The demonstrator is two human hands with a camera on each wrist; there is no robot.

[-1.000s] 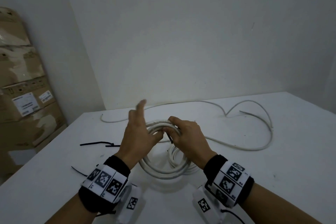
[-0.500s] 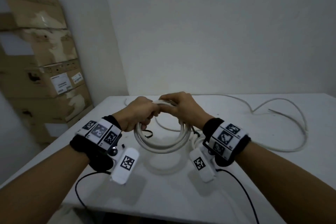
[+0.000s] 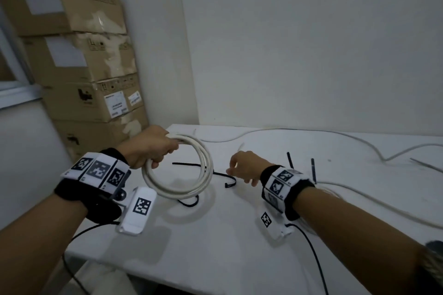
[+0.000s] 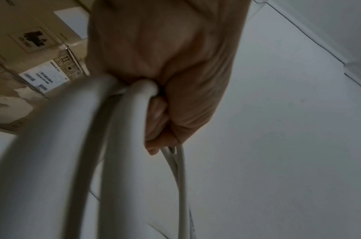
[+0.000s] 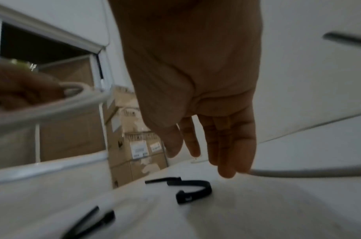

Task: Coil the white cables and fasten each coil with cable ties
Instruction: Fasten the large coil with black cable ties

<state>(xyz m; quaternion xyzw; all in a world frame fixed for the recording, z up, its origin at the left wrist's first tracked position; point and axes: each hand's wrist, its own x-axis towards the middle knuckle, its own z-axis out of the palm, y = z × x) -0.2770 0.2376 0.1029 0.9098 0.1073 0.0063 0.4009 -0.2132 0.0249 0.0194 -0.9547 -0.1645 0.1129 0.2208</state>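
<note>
A white coil [image 3: 178,170] is gripped at its upper left by the left hand [image 3: 149,148], fingers curled round the bundled loops, and is held lifted over the surface [image 3: 215,235] at centre left of the head view. In the left wrist view the loops [image 4: 122,145] are seen passing through the closed fist [image 4: 165,64]. The right hand [image 3: 244,166] is held right of the coil, apart from it, fingers relaxed and pointing down, nothing held; this is confirmed in the right wrist view [image 5: 196,97]. A black tie [image 3: 225,178] lies bent on the surface just below those fingers, also seen at lower centre of the right wrist view [image 5: 194,190]. Further ties [image 3: 312,170] lie right of the wrist. A loose cable [image 3: 374,151] is trailed across the right of the surface. Boxes [image 3: 84,60] are stacked at upper left.
</note>
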